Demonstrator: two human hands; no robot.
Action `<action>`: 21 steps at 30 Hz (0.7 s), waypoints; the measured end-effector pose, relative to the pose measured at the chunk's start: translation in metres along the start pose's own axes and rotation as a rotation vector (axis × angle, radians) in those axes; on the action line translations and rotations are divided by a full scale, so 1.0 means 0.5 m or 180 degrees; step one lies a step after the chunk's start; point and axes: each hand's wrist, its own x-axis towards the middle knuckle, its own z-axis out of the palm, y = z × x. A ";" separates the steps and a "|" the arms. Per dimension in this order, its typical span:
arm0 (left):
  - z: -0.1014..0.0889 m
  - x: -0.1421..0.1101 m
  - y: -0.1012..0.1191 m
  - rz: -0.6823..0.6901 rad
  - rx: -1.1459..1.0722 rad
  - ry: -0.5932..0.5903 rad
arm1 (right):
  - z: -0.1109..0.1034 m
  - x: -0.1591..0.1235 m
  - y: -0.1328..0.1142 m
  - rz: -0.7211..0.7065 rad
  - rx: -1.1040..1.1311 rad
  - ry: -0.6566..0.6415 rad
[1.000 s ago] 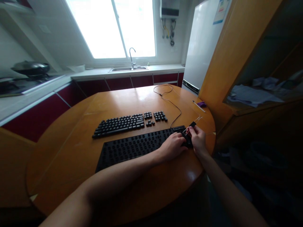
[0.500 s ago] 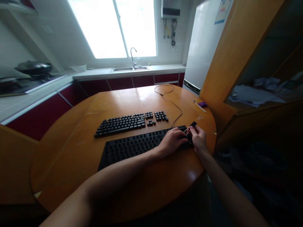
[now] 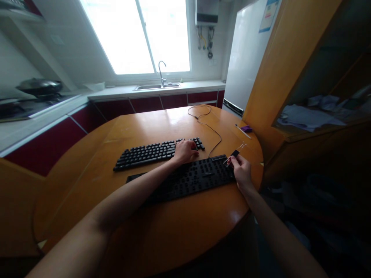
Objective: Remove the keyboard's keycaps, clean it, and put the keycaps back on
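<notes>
Between the hands [image 3: 183,152] [image 3: 242,170], keyboard base [image 3: 207,172], keycaps [image 3: 146,154] under left

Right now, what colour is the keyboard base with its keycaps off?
Black; the keyboard base shows best in the head view, the only one.

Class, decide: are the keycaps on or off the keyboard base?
Off: the keycaps lie grouped on the table beyond the keyboard base, whose visible part bears none.
</notes>
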 end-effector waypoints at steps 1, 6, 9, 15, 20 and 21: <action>0.001 -0.001 -0.004 -0.0018 0.0015 0.0002 | 0.000 0.000 -0.001 0.0003 -0.0009 0.0001; 0.001 -0.003 -0.017 -0.0056 0.0056 0.0015 | -0.001 0.001 0.003 -0.0013 -0.0024 0.0001; 0.000 -0.005 -0.017 -0.0016 0.0070 -0.0001 | -0.003 0.003 0.008 -0.0009 0.0000 -0.0006; -0.001 -0.008 -0.015 0.0067 0.0139 0.0058 | -0.001 0.001 0.004 -0.0006 0.0004 0.0004; -0.016 -0.014 0.000 0.0078 -0.0062 0.0114 | -0.001 0.002 0.004 -0.0028 0.0014 -0.0009; -0.020 -0.018 0.009 0.0158 -0.0092 0.0154 | -0.001 0.002 0.005 -0.0028 0.0015 -0.0015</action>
